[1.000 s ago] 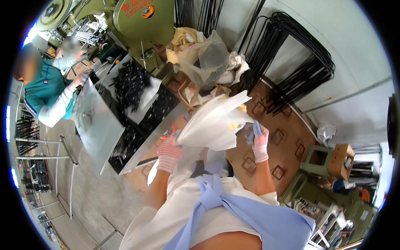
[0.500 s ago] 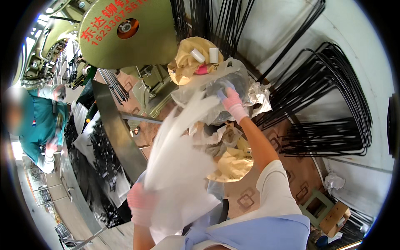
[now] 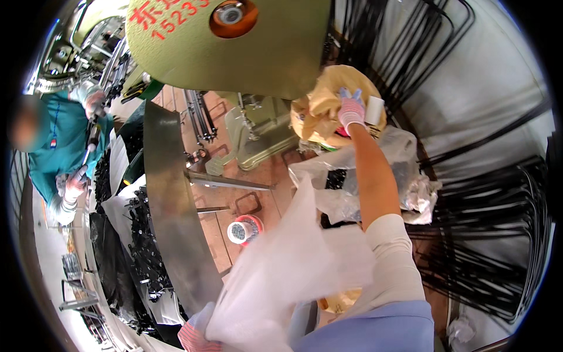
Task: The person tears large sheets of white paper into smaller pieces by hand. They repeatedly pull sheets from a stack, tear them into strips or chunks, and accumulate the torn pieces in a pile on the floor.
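My left hand (image 3: 199,334), in a striped pink-and-white glove with bluish fingers, is closed on a large white translucent plastic bag (image 3: 287,258). The bag spreads limply across the lower middle, its lower end in front of my body. Reaching far forward, my gloved right hand (image 3: 352,110) rests at a crumpled tan paper sack (image 3: 319,105), with two fingers stretched out and apart against it. A white roll-like piece (image 3: 374,110) stands beside that hand at the sack's mouth. Below my right forearm lies a clear plastic bag (image 3: 402,146) with dark things inside.
A large olive machine disc (image 3: 275,64) overhangs the top. On the left, a metal-edged bench (image 3: 170,193) carries small black parts (image 3: 143,240). A co-worker in teal (image 3: 64,141) handles a tool beyond it. A red-rimmed tub (image 3: 253,226) sits on the floor; black bent rods (image 3: 487,211) stack right.
My right hand has moved from the clear plastic bag forward to the tan sack. The white bag in my left hand has swung lower and spread rightward. The view has shifted, showing the red-rimmed tub.
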A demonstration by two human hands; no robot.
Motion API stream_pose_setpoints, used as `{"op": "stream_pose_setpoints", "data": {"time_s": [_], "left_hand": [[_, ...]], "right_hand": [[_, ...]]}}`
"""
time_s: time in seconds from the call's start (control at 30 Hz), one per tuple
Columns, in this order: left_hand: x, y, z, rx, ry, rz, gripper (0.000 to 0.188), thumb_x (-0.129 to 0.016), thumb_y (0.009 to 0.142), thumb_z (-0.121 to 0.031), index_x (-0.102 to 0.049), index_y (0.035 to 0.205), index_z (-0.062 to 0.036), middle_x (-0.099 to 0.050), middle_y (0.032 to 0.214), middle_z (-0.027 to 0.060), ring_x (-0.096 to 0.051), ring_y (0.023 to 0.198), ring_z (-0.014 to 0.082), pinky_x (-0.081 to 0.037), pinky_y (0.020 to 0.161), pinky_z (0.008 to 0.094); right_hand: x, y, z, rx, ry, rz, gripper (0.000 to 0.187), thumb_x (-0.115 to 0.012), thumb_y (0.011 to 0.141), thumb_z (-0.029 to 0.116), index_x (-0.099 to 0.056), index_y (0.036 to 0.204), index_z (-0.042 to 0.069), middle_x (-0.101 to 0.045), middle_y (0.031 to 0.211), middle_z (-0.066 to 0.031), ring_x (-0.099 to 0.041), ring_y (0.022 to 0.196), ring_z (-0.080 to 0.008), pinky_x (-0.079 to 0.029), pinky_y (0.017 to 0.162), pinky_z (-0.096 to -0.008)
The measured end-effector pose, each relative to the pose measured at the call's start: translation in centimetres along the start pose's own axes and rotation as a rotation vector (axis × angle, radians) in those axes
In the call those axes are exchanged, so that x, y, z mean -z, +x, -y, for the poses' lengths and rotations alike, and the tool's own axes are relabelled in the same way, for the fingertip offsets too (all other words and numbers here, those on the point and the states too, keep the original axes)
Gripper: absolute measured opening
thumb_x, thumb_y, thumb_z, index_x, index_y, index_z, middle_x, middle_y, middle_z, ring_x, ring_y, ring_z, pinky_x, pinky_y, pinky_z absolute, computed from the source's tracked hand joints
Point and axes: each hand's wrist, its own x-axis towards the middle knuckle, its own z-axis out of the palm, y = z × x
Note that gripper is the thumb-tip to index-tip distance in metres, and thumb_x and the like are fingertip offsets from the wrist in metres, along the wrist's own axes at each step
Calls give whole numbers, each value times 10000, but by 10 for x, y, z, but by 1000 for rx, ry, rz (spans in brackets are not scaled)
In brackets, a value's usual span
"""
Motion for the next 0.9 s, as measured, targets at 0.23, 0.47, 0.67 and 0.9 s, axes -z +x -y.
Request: {"op": "stream_pose_setpoints", "data": {"time_s": [0.23,0.47,0.67,0.9], "left_hand": [[-3,16,5,-37,-46,14,333,-475,662,-69,-577,970,5,-600,906,139,-591,805,251,-467,696,298],[2,-3,15,6,-63,51,528,-596,484,-98,-561,1010,-135,-604,798,100,-581,721,269,-459,646,353],[15,27,22,50,-91,332,118,-554,576,-119,-582,687,-89,-517,595,68,-547,550,230,-417,431,352],[48,-45,55,-87,-358,307,250,-536,579,-114,-537,827,-79,-550,755,83,-560,695,295,-446,521,375]], "right_hand": [[-34,54,-37,-161,-29,53,329,-448,777,128,-454,1098,196,-243,1303,-176,-353,1127,-364,-366,858,-426],[-38,3,-36,-81,289,-116,224,-425,744,57,-516,945,20,-536,962,-168,-496,950,-308,-413,788,-358],[33,-170,-20,-307,1575,511,344,-542,717,82,-460,1039,-5,-546,955,-158,-559,803,-291,-491,734,-359],[85,-423,1,-663,1441,684,352,-541,725,171,-466,1032,17,-543,966,-140,-546,830,-272,-473,724,-365]]}}
